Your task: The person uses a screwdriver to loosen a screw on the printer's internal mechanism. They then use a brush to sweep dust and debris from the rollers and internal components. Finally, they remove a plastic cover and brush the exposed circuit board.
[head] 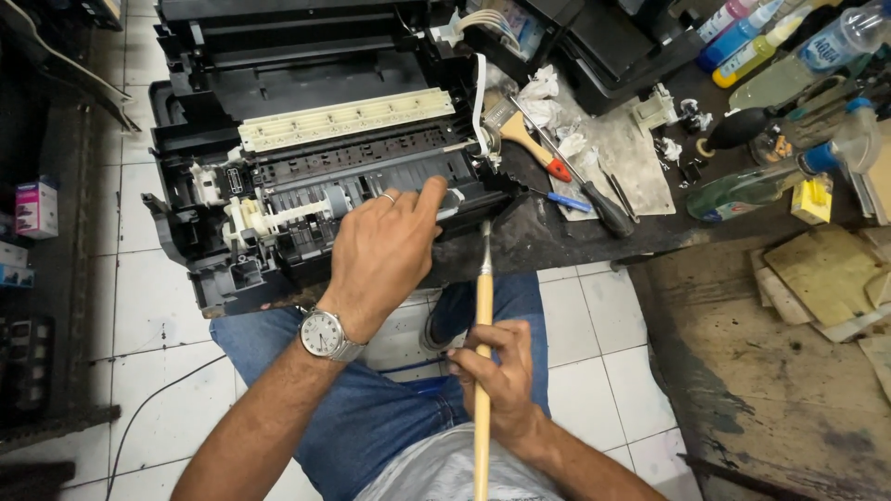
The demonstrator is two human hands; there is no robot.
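Note:
An opened black printer (pixel 306 102) with its cover off rests partly on my lap and against a dark workbench (pixel 557 237). My left hand (pixel 385 246), with a ring and a wristwatch, grips the printer's front right edge. My right hand (pixel 497 376) holds a long wooden-handled brush (pixel 483 315) upright, its tip touching the printer's right front corner. White plastic parts and a cream strip show inside the printer.
On the workbench lie a paintbrush with a red-tipped handle (pixel 524 134), a dark-handled screwdriver (pixel 599 199), a small blue tool (pixel 566 199), crumpled tissues (pixel 543 93) and several bottles (pixel 770 42). White floor tiles lie below, with cardboard scraps (pixel 821 274) on the right.

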